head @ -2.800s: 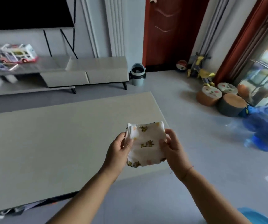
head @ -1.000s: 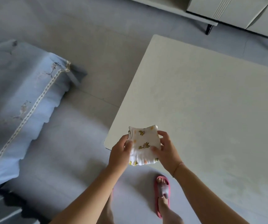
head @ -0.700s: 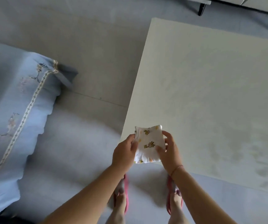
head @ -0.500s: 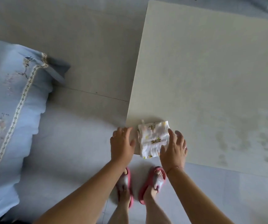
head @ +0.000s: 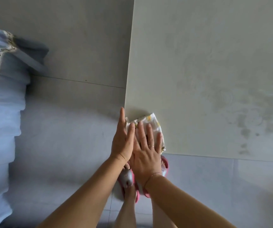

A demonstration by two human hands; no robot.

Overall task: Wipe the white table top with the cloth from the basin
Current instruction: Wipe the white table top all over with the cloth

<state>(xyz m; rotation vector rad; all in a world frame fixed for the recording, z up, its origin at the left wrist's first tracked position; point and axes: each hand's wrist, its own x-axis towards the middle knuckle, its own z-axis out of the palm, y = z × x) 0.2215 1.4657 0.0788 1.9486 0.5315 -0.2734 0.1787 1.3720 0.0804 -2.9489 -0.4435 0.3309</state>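
The white cloth [head: 152, 121] with small yellow prints lies folded on the near left corner of the white table top [head: 198, 63]. My right hand [head: 147, 148] presses flat on the cloth with fingers spread and covers most of it. Just to its left, my left hand [head: 122, 140] lies flat at the table's corner edge, its fingertips touching the cloth's left side. The basin is out of view.
Grey damp-looking marks [head: 244, 129] spot the table top at the right. A light blue quilted cover [head: 1, 112] fills the left edge. Grey floor tiles [head: 76, 46] lie between it and the table. My feet in pink slippers [head: 164, 163] stand under the corner.
The view turned from the room to the table's left corner. The cloth went from being held up in both hands to lying on the table, and both hands now lie flat on it.
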